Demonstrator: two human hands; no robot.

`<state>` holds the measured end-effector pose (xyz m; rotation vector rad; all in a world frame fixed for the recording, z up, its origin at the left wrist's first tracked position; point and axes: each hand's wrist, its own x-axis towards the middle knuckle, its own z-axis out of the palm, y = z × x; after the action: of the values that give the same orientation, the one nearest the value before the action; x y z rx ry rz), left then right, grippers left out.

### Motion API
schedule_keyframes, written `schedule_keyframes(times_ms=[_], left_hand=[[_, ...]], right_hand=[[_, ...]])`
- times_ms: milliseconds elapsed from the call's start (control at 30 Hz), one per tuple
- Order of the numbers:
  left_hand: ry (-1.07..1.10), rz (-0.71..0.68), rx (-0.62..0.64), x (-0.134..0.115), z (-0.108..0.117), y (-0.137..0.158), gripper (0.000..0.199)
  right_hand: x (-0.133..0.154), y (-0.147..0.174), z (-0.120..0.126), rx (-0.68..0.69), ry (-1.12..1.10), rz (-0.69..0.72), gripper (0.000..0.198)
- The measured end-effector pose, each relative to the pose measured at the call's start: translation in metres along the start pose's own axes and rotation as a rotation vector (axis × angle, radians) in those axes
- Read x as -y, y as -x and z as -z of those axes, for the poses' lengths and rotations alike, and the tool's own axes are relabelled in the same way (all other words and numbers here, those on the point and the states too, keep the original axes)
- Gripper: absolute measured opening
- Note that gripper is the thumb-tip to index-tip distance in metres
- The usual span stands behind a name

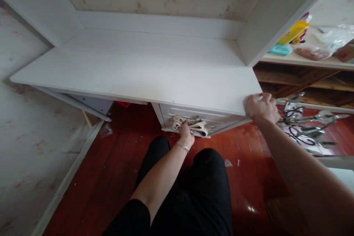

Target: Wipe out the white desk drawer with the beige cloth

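Observation:
In front of the drawer unit point(177, 110) under the white desk point(155, 66), my left hand point(186, 134) is closed on a bunched cream cloth point(203, 128) with dark marks. Its folds stick out on both sides of the fingers, close to the drawer fronts. A bracelet point(182, 146) circles that wrist. At the desk's front right corner, my right hand point(262, 107) rests with its fingers curled. A bit of white shows between those fingers, too small to name. Whatever lies under the palm is hidden.
Right of the desk, a metal chandelier point(301, 121) with curled arms is close to my right forearm. Behind it stands a wooden shelf point(298, 77) with a yellow item point(294, 32) and a plastic bag point(329, 44). Small scraps point(228, 163) lie on the red floor point(110, 177).

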<state>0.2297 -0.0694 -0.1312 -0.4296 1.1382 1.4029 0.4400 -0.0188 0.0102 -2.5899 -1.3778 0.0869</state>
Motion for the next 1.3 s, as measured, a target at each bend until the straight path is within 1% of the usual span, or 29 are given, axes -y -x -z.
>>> schedule_keyframes(times_ms=[100,200,267,300,367,400,467,500,567,633,700,767,867,933,1000,1100,1200,1300], left_hand=[[0.022,-0.11,0.015,-0.05,0.01,0.0,0.009],[0.033,-0.179,0.064,-0.093,0.015,0.013,0.013],[0.032,-0.212,0.136,-0.112,0.014,0.029,0.017],[0.028,-0.219,0.182,-0.118,0.012,0.039,0.019],[0.023,-0.211,0.3,-0.122,0.007,0.061,0.022],[0.026,-0.192,0.36,-0.119,0.003,0.072,0.023],[0.037,-0.134,0.46,-0.105,-0.005,0.091,0.024],[0.038,-0.094,0.49,-0.094,-0.01,0.099,0.024],[0.025,0.019,0.504,-0.066,-0.02,0.111,0.024],[0.007,0.129,0.472,-0.031,-0.031,0.117,0.024],[-0.017,0.147,0.436,0.004,-0.043,0.119,0.025],[-0.055,0.214,0.424,0.035,-0.054,0.117,0.019],[-0.06,0.285,0.368,0.068,-0.063,0.105,0.014],[-0.06,0.279,0.302,0.081,-0.062,0.092,0.013],[-0.078,0.25,0.232,0.084,-0.054,0.075,0.012],[-0.099,0.185,0.124,0.074,-0.037,0.046,0.011],[-0.089,0.105,0.056,0.047,-0.02,0.02,0.011],[-0.077,0.017,0.018,0.008,-0.005,0.002,0.011]], right_hand=[[0.005,0.002,0.003,-0.001,-0.057,-0.124,0.059],[0.009,0.004,0.006,0.005,-0.054,-0.127,0.059],[0.01,0.005,0.006,0.008,-0.036,-0.14,0.058],[0.01,0.005,0.006,0.007,-0.028,-0.144,0.057],[0.01,0.004,0.006,0.001,-0.018,-0.145,0.056],[0.01,0.004,0.006,-0.002,-0.018,-0.14,0.056],[0.009,0.004,0.006,-0.006,-0.019,-0.135,0.056],[0.009,0.003,0.006,-0.003,-0.02,-0.136,0.056],[0.008,0.002,0.005,0.001,-0.016,-0.136,0.055],[0.008,0.001,0.004,0.005,-0.012,-0.134,0.054],[0.007,0.0,0.003,0.002,-0.01,-0.131,0.053],[0.006,-0.001,0.002,-0.001,-0.009,-0.132,0.053],[0.006,-0.001,0.001,-0.014,-0.008,-0.134,0.052],[0.006,-0.001,0.001,-0.018,-0.009,-0.131,0.051],[0.006,0.0,0.002,-0.015,-0.014,-0.125,0.052],[0.006,0.001,0.003,-0.007,-0.024,-0.131,0.053],[0.006,0.0,0.003,-0.01,-0.023,-0.132,0.053],[0.006,0.0,0.003,-0.019,-0.021,-0.129,0.054]])
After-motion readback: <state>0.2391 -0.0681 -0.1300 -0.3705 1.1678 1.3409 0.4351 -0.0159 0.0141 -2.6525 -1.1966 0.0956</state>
